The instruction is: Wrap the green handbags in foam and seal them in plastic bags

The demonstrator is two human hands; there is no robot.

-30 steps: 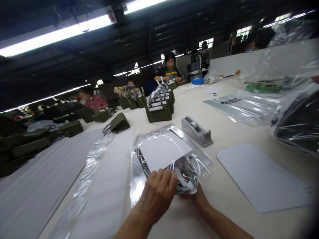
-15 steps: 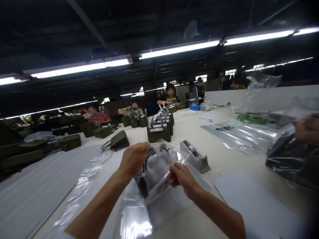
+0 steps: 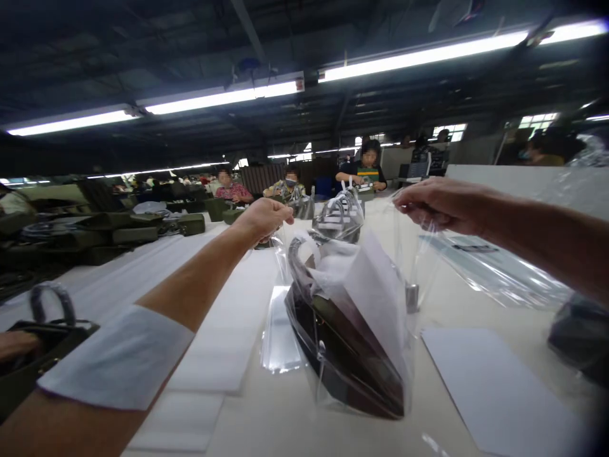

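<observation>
A clear plastic bag [image 3: 409, 266] hangs upright between my hands, its bottom near the table. Inside it sit a dark olive handbag [image 3: 352, 355] with grey handles and a white paper sheet [image 3: 375, 292]. My left hand [image 3: 264, 219] pinches the bag's top left corner, fingers closed. My right hand [image 3: 438, 204] pinches the top right edge, also closed. Both arms are stretched forward at about chest height.
A white sheet [image 3: 495, 387] lies on the cream table [image 3: 266, 419] at the right, white foam sheets [image 3: 219, 330] at the left. Another olive handbag [image 3: 42, 343] shows at the far left edge. Bagged items lie at the right. Several people sit at the far end with more handbags [image 3: 340, 216].
The bag lay flat on the table with my hands at its near edge; both hands have since lifted it and spread apart, so it now hangs upright. The camera has tilted up.
</observation>
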